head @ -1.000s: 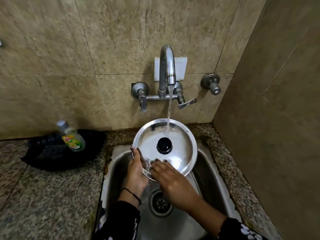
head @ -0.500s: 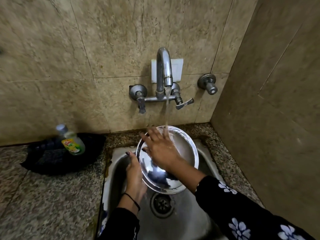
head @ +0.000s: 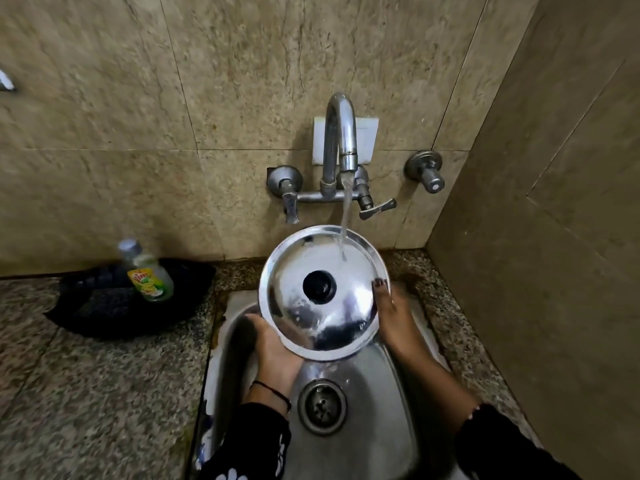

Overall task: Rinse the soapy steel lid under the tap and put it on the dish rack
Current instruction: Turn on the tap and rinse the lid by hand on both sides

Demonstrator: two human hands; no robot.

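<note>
A round steel lid [head: 298,313] with a black knob [head: 319,286] faces me, knob side up, tilted over the sink [head: 388,403]. Water from the tap [head: 341,143] runs onto its far right part. My left hand [head: 277,355] holds the lid from below at its lower left edge. My right hand [head: 393,317] grips the right rim, thumb over the edge. Most of both palms is hidden behind the lid. No dish rack is in view.
A dish-soap bottle [head: 147,271] stands on a black cloth [head: 114,303] on the speckled granite counter [head: 86,393], left of the sink. The drain [head: 322,407] lies below the lid. Tiled walls close in behind and at the right.
The lid has been flipped from underside up to knob side up. My right hand left the inside of the lid and took the right rim.
</note>
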